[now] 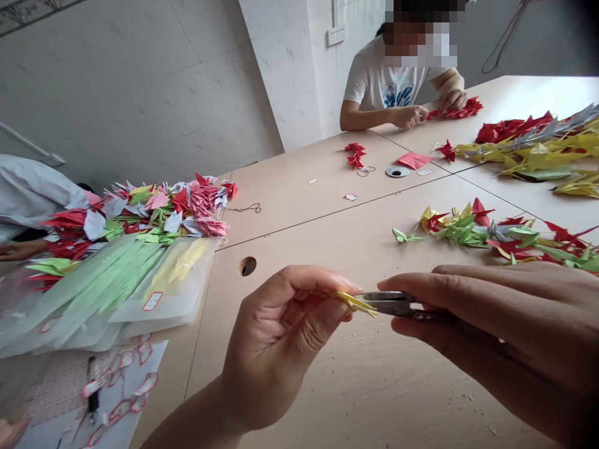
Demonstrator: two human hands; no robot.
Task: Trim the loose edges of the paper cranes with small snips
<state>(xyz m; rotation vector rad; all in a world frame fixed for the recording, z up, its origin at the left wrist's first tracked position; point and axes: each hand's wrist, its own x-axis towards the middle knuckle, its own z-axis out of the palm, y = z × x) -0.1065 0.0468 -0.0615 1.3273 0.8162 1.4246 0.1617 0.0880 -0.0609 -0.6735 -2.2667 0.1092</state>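
Between the thumb and fingers of my left hand (290,337) is a small yellow folded paper crane (358,304), mostly covered by the fingertips. My right hand (496,324) grips a metal hand-held hole punch (388,303), its dark handles largely hidden by the fingers. The punch's jaws meet the crane's edge just right of my left fingertips; I cannot tell how far they reach over the paper. Tiny paper bits (349,391) lie scattered on the table (290,274) beneath both hands.
Strings of coloured paper cranes (468,227) lie at the right. Another pile (154,202) and plastic bags of folded paper (112,293) fill the left. Across the table a person (388,81) handles red cranes. A round cable hole (247,266) opens left of centre.
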